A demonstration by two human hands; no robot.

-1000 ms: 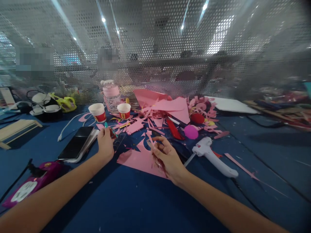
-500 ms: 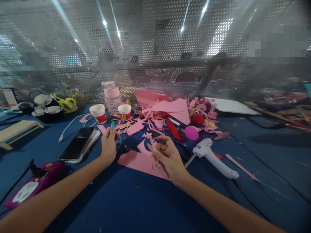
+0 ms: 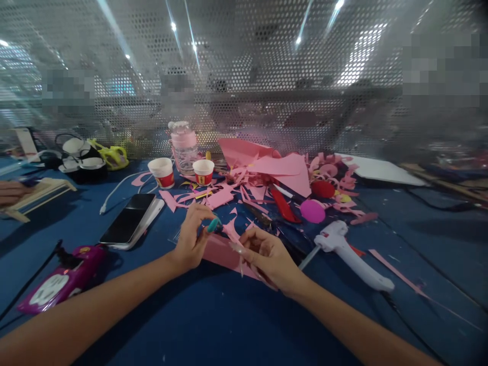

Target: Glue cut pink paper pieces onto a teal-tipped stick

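My left hand [image 3: 191, 239] grips a small tool with a teal handle [image 3: 213, 224], its tip pointing right. My right hand [image 3: 267, 256] pinches a small thin pink paper piece [image 3: 235, 247] between thumb and fingers, a few centimetres from the teal tool. Under both hands lies a larger pink paper sheet [image 3: 219, 252] on the blue table [image 3: 190, 325]. A pink star-like cut-out [image 3: 231, 231] lies just beyond my fingers.
A white glue gun [image 3: 351, 251] lies to the right, a phone [image 3: 129, 221] and a magenta device [image 3: 61, 279] to the left. Two paper cups [image 3: 163, 172], a pink bottle [image 3: 185, 145] and pink scraps [image 3: 282, 170] crowd the back, before a perforated screen. Another person's hand [image 3: 11, 190] shows far left.
My left hand has carried the teal tool right and toward me, close to my right hand. The right hand shifted slightly nearer. The camera view moved a little left.
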